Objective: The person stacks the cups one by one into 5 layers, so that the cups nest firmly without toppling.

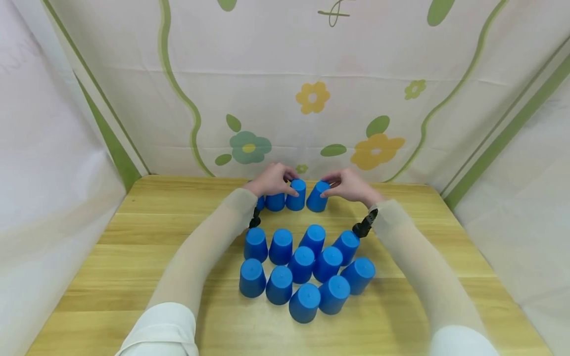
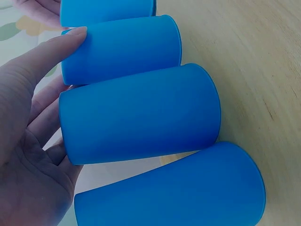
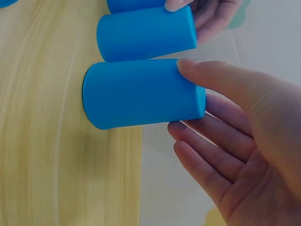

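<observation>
At the table's back edge, my left hand pinches an upside-down blue plastic cup near its top, thumb on the near side and fingers behind. Beside it, my right hand grips another blue cup between thumb and fingers; a narrow gap parts the two in the head view. In the right wrist view that cup stands rim down on the wood. Two more cups continue the row leftward, one close by the left hand's cup and the other partly hidden by the left wrist.
Nearer on the wooden table, several more upside-down blue cups stand in loose rows between my forearms, such as one at the front and one at the right. A patterned cloth wall rises right behind the table's back edge.
</observation>
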A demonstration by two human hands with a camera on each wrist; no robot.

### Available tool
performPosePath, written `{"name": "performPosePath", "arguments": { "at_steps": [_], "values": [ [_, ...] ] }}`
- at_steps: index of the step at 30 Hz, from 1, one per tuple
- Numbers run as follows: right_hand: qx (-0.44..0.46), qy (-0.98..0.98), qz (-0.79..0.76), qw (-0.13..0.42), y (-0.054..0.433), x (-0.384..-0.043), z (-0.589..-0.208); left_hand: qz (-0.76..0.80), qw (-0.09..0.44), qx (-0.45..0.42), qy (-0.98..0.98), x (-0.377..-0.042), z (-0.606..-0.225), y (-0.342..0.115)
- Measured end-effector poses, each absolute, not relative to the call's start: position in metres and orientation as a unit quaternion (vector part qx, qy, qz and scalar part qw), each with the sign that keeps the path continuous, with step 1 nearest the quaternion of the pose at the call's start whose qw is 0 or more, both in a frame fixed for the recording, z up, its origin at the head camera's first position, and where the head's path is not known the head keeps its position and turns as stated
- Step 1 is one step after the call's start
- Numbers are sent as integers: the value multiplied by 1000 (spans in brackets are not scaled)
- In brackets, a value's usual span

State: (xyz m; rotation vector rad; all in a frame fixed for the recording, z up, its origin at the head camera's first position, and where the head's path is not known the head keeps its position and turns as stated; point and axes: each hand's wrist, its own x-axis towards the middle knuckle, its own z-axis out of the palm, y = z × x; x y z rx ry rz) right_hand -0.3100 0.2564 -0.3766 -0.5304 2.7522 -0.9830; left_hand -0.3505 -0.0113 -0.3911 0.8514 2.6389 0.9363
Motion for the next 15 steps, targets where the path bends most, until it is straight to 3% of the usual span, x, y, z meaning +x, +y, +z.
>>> {"name": "performPosePath", "arguments": {
  "at_steps": [10,15],
  "values": [
    [-182,921,-333,88,254,-313,-382,328,108,293,892,-349,-390,-13],
    [-195,914,-347,77,259,-309,-367,353,97,297,882,-348,-377,-23]
  ]
}}
